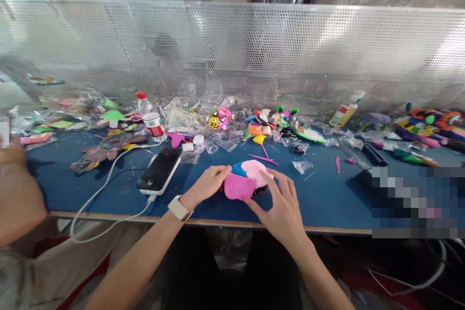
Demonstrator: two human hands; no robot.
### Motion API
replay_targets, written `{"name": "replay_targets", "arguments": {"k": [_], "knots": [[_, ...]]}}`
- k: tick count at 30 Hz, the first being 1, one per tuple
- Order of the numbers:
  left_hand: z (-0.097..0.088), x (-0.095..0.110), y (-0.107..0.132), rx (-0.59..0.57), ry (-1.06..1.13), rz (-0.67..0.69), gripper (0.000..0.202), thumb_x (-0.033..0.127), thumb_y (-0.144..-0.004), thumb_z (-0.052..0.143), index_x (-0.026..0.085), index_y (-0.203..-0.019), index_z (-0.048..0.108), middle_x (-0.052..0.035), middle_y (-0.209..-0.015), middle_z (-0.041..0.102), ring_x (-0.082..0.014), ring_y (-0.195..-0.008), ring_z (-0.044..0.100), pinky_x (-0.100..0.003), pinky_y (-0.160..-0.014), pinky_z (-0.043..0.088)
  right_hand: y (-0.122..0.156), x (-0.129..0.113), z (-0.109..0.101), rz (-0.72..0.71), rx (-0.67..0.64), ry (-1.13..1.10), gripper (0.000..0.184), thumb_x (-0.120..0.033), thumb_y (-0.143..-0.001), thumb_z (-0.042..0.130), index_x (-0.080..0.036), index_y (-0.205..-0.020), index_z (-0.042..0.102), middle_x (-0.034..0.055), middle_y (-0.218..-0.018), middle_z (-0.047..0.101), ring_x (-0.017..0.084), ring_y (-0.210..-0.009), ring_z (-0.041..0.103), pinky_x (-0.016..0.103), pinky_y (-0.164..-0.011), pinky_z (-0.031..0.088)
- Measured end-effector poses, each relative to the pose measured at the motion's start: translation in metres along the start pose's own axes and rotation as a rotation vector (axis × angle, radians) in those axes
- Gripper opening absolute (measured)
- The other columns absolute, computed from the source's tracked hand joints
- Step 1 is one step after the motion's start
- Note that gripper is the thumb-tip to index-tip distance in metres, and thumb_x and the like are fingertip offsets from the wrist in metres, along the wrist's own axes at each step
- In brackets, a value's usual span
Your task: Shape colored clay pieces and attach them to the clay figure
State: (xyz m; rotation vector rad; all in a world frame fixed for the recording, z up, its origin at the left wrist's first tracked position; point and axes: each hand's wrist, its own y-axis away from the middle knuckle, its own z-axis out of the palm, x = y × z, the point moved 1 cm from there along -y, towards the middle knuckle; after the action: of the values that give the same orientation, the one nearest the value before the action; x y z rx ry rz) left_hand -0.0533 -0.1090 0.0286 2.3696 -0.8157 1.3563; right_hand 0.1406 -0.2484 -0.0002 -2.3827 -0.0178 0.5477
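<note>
A pink-and-blue piece [240,187] is sitting just below the middle of the frame, a little right of centre, between the person's two hands. Its bright pink lobe is facing the lower left, its pale pink part is filling the upper right, and a blue patch is showing at the top left. Something dark is peeking out beneath its right side, too hidden to identify.

The left hand [208,185] is reaching in from the lower left, its fingertips gripping the piece's upper-left edge; a pale wristband [179,208] is circling that wrist. The right hand [284,203] is coming from the lower right and grasping the opposite side, its thumb pressing near the lower edge and its fingers curving round the right edge.

The blue table [323,193] is stretching across the frame beneath them. Left of centre, a phone [160,169] is lying with a white cable [105,184] looping away from it. Above the piece, a thin purple stick [263,159] is lying near a round pink ornament [219,118]. A red-capped bottle [152,123] is standing farther left. Another person's forearm [22,203] is resting at the left edge.
</note>
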Motion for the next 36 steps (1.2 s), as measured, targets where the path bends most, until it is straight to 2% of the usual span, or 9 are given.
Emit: {"name": "replay_targets", "arguments": {"k": [4, 10, 15, 19, 21, 25, 29, 31, 36], "knots": [[0.008, 0.005, 0.005, -0.055, 0.195, -0.026, 0.053, 0.065, -0.099, 0.048, 0.018, -0.076, 0.056, 0.0018, -0.071, 0.055, -0.0146, -0.067, 0.049, -0.028, -0.064, 0.037, 0.015, 0.015, 0.004, 0.170, -0.051, -0.044, 0.093, -0.070, -0.089, 0.069, -0.026, -0.163, 0.034, 0.0205, -0.149, 0.053, 0.044, -0.138, 0.052, 0.067, -0.105, 0.051], [0.025, 0.002, 0.024, -0.001, 0.453, -0.050, 0.047, 0.059, -0.097, 0.059, 0.020, -0.123, 0.065, -0.0074, -0.119, 0.071, -0.0250, -0.112, 0.064, -0.036, -0.096, 0.050, 0.008, 0.022, 0.001, 0.214, -0.063, -0.273, 0.088, -0.062, -0.081, 0.081, -0.033, -0.156, 0.046, 0.0142, -0.171, 0.020, 0.040, -0.136, 0.058, 0.061, -0.106, 0.057], [0.021, 0.001, 0.025, -0.023, 0.412, -0.068, 0.066, 0.055, -0.089, 0.075, 0.023, -0.143, 0.055, -0.0129, -0.139, 0.066, -0.0306, -0.127, 0.062, -0.043, -0.106, 0.051, 0.003, 0.024, 0.002, 0.201, -0.024, -0.433, 0.076, -0.053, -0.081, 0.085, -0.034, -0.148, 0.057, 0.0105, -0.172, 0.023, 0.042, -0.153, 0.040, 0.065, -0.115, 0.050], [0.018, -0.001, 0.026, -0.134, 0.506, -0.048, 0.064, 0.050, -0.089, 0.077, 0.022, -0.144, 0.059, -0.0136, -0.145, 0.064, -0.0325, -0.130, 0.061, -0.043, -0.106, 0.052, 0.006, 0.031, 0.009, 0.338, 0.113, -0.602, 0.087, -0.054, -0.076, 0.088, -0.031, -0.152, 0.053, 0.0130, -0.173, 0.022, 0.041, -0.156, 0.034, 0.060, -0.115, 0.052], [0.020, -0.003, 0.029, -0.149, 0.526, -0.036, 0.059, 0.050, -0.090, 0.077, 0.021, -0.139, 0.064, -0.0129, -0.142, 0.066, -0.0326, -0.128, 0.063, -0.043, -0.105, 0.052, 0.010, 0.034, 0.012, 0.473, 0.120, -0.713, 0.100, -0.057, -0.076, 0.088, -0.029, -0.160, 0.041, 0.0175, -0.169, 0.032, 0.041, -0.150, 0.045, 0.060, -0.113, 0.053], [0.029, -0.004, 0.036, -0.109, 0.615, -0.042, 0.054, 0.051, -0.090, 0.076, 0.020, -0.134, 0.068, -0.0121, -0.134, 0.071, -0.0318, -0.121, 0.066, -0.043, -0.103, 0.053, 0.014, 0.030, 0.011, 0.603, -0.062, -0.890, 0.118, -0.057, -0.076, 0.089, -0.026, -0.168, 0.021, 0.0221, -0.155, 0.053, 0.036, -0.125, 0.068, 0.059, -0.106, 0.057], [0.036, 0.005, 0.037, -0.089, 0.812, -0.059, 0.052, 0.051, -0.093, 0.073, 0.020, -0.134, 0.067, -0.0115, -0.133, 0.070, -0.0294, -0.120, 0.066, -0.042, -0.101, 0.054, -0.001, 0.013, 0.010, 0.533, -0.020, -0.898, 0.118, -0.056, -0.077, 0.088, -0.032, -0.169, 0.017, 0.0205, -0.170, 0.033, 0.036, -0.129, 0.066, 0.052, -0.099, 0.063], [0.034, 0.013, 0.032, -0.071, 0.894, -0.035, 0.053, 0.049, -0.094, 0.073, 0.024, -0.139, 0.063, -0.0100, -0.137, 0.068, -0.0281, -0.124, 0.064, -0.041, -0.104, 0.054, -0.020, 0.005, 0.013, 0.435, 0.059, -0.872, 0.109, -0.056, -0.082, 0.083, -0.029, -0.168, 0.021, 0.0189, -0.171, 0.031, 0.036, -0.141, 0.057, 0.051, -0.106, 0.059], [0.004, 0.029, -0.018, 0.033, 0.882, 0.122, 0.065, 0.038, -0.084, 0.086, 0.027, -0.141, 0.059, -0.0101, -0.138, 0.068, -0.0266, -0.124, 0.066, -0.041, -0.104, 0.055, -0.100, 0.004, 0.022, 0.129, 0.102, -0.767, 0.101, -0.055, -0.089, 0.076, -0.032, -0.169, 0.019, 0.0130, -0.171, 0.033, 0.035, -0.154, 0.040, 0.059, -0.122, 0.044]]}}
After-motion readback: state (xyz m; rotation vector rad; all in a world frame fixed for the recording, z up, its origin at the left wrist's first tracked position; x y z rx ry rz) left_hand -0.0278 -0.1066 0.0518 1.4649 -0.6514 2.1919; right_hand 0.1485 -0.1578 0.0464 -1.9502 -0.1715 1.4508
